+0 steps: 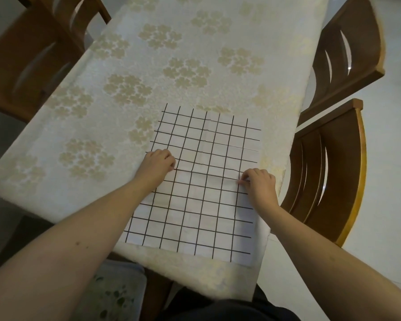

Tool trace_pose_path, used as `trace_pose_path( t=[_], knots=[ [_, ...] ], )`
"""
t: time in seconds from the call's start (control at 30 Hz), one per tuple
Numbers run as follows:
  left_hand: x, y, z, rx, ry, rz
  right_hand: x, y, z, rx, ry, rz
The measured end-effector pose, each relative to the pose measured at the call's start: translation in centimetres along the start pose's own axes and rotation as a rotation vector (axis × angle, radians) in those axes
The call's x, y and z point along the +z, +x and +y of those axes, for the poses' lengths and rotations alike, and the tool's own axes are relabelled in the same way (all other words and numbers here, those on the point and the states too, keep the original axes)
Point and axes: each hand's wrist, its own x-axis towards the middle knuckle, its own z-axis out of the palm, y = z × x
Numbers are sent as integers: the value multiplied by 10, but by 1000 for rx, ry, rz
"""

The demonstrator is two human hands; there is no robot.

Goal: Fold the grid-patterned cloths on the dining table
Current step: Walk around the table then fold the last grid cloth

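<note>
The cloth (195, 205) lies flat on the worktop (102, 126) near its front right corner, a crease across its middle — the left hand (159, 163) has curled fingers pinching that crease at the left edge, the right hand (259, 184) pinching it near the right edge.

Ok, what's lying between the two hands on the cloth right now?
Only the grid-patterned cloth itself: a crease line runs across it from the left hand to the right hand. Nothing else sits on that stretch, as the head view shows.
</note>
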Motion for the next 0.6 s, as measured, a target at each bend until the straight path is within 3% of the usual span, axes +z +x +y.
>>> trace_pose_path(
  t=[0.2,0.6],
  knots=[
    [3,-2,6,-26,-48,20,-2,-6,4,-49,-58,24],
    [0,4,26,100,-8,102,-8,-13,18,-161,-138,160]
  ],
)
